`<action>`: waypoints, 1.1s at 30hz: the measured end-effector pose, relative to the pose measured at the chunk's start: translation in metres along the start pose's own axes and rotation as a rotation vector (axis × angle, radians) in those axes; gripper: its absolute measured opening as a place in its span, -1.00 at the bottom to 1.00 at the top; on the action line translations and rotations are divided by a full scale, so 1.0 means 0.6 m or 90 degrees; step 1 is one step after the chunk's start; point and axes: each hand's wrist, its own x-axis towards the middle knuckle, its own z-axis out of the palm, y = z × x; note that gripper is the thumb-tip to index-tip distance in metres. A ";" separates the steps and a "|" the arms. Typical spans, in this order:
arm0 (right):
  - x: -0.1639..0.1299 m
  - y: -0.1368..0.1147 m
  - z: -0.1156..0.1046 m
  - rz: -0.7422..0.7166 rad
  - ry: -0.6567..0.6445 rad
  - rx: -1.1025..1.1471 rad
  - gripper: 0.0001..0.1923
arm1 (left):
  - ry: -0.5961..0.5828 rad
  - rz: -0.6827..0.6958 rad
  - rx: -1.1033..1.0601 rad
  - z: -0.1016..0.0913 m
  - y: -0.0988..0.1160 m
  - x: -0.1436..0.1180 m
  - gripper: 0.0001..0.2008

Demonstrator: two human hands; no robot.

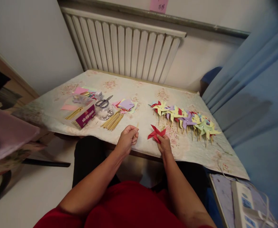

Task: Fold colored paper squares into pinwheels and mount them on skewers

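Near the table's front edge, my left hand (128, 138) is closed around a thin wooden stick (137, 124), whose tip pokes up past the fingers. My right hand (164, 144) pinches a red paper pinwheel (155, 132) by its lower blade. The two hands are apart, and the pinwheel is not touching the stick. Left of my left hand lies a bundle of wooden sticks (112, 120), with a stack of coloured paper squares (126, 105) just behind it. A row of finished paper pinwheels on sticks (187, 120) lies to the right of my right hand.
On the left stand a purple-and-white box (85, 116) with sticks in it, a clear round container of small metallic pieces (105, 113), scissors (103, 102) and pink paper (69, 107). Behind the table is a radiator (129, 47). A power strip (244, 202) sits at lower right beside a blue curtain (255, 79).
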 end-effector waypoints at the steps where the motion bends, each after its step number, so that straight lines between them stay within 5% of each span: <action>1: 0.000 0.000 0.000 -0.001 0.000 0.002 -0.81 | -0.001 -0.003 -0.002 0.002 0.001 -0.003 -0.77; 33: -0.004 -0.004 0.003 0.009 0.008 0.010 -0.81 | -0.065 -0.016 -0.027 0.001 0.009 -0.019 -0.82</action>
